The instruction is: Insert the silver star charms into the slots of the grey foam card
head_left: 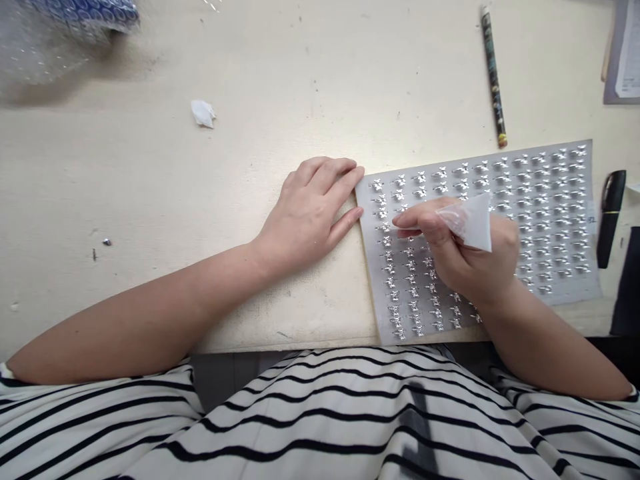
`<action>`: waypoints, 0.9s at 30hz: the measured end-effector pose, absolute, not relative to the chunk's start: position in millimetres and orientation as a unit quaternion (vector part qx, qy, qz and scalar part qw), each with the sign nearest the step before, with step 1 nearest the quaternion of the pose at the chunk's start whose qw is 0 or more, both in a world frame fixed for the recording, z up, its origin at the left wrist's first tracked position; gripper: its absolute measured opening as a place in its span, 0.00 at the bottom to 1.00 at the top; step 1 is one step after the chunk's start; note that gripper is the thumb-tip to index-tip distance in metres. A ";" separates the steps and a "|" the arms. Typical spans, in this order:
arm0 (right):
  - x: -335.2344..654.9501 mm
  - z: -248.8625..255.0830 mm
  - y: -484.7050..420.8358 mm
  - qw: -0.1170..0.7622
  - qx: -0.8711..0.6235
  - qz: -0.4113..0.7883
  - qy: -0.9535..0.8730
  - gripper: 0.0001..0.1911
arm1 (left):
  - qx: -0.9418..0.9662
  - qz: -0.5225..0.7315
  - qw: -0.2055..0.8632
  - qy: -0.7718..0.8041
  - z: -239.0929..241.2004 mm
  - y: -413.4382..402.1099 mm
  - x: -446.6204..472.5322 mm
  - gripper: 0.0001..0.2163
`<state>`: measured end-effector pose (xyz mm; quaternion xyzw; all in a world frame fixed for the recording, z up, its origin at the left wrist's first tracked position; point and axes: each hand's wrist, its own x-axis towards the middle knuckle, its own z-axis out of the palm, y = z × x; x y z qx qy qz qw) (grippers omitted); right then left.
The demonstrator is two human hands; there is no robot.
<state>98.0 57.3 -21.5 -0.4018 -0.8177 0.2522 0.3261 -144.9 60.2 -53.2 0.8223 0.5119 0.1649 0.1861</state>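
A grey backing sheet (369,233) lies on the table, covered in rows of small silver bow-shaped pieces. My right hand (465,250) hovers over the sheet, pinching a small white paper piece with a translucent corner (467,221). The hand hides the pieces beneath it. My left hand (310,213) rests flat on the cream tabletop (150,167), holding nothing. Its fingertips sit against the sheet's left edge.
A patterned pencil (494,77) lies above the sheet, and a black marker (610,213) lies to its right. Farther left are a white paper scrap (203,113), small metal bits (107,242) and a bubble-wrap bag (45,40). Papers (625,53) lie top right.
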 end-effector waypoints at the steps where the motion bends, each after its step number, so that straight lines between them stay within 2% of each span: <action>1: 97.8 -21.3 57.5 0.323 -0.400 0.248 -0.821 0.09 | 0.823 0.166 0.184 0.511 -53.5 60.2 -145.0 0.22; 4: 98.3 -21.0 57.0 0.317 -0.400 0.244 -0.825 0.08 | 0.823 0.166 0.183 0.511 -54.0 60.4 -145.1 0.23; 15: 100.3 -11.2 54.5 0.386 -0.429 0.342 -0.742 0.13 | 0.812 0.158 0.205 0.523 -53.0 61.2 -143.6 0.23; 23: 107.8 39.7 26.3 0.288 -0.484 0.371 -0.738 0.11 | 0.815 0.184 0.191 0.515 -57.5 60.9 -144.0 0.22; 26: 111.9 23.6 9.8 0.322 -0.476 0.370 -0.730 0.13 | 0.814 0.190 0.191 0.514 -59.2 60.9 -144.3 0.23; 27: 111.9 14.2 5.4 0.358 -0.466 0.363 -0.723 0.14 | 0.814 0.188 0.193 0.514 -59.3 60.9 -144.3 0.23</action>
